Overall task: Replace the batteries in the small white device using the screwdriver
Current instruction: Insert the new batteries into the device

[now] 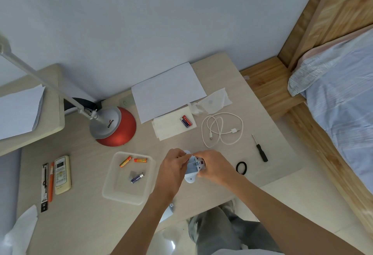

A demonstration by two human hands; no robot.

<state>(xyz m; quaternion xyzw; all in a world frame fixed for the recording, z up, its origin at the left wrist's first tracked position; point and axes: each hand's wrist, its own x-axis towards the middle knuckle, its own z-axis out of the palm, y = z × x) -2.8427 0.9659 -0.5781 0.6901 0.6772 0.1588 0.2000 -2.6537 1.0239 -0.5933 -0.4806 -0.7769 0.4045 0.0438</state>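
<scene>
Small white plastic device (193, 169) gripped by left hand (175, 166) and right hand (215, 167), compartment open, seemingly empty. Three batteries in clear plastic tray (113, 190); red-blue pair (186, 121) far, black-handled screwdriver (260, 148) idle right.

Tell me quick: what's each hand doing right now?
Left hand: closed on the white device, gripping its left side.
Right hand: closed on the same device, gripping its right side.

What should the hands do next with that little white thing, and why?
Probably the right hand should reach for a battery from the pair on the tissue. The small white device is held in both hands with its compartment open, and it looks empty, though the left hand hides part of it. Three batteries lie in the plastic tray, perhaps the old ones.
</scene>
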